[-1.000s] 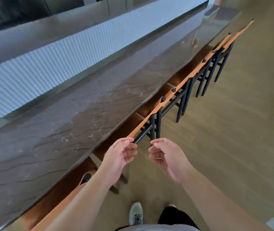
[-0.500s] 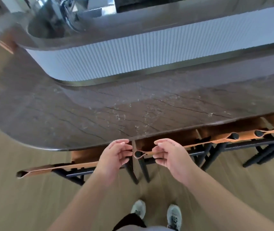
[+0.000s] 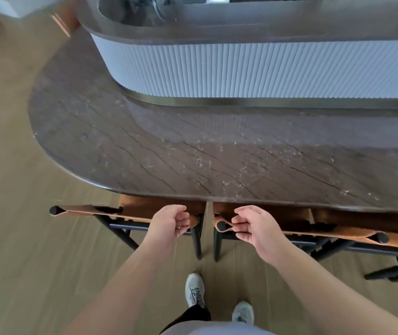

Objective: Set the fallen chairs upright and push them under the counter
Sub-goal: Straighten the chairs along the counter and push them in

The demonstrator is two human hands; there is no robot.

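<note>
both chairs upright, tucked under tabletop [image 3: 193,165]. left hand [image 3: 171,222] curled at left chair's backrest [image 3: 82,210], right hand [image 3: 253,227] pinching right chair's backrest [image 3: 338,232]. risk: uneven shove knocks adjoining legs together.

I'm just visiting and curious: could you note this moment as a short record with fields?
Setting: dark stone counter, wooden floor
Chairs: upright, tan leather backs, black legs, seats under the counter
Left hand: fingers curled at left chair backrest, grip unclear
Right hand: pinches right chair leather back near its post
Person: standing, grey shoes
</note>
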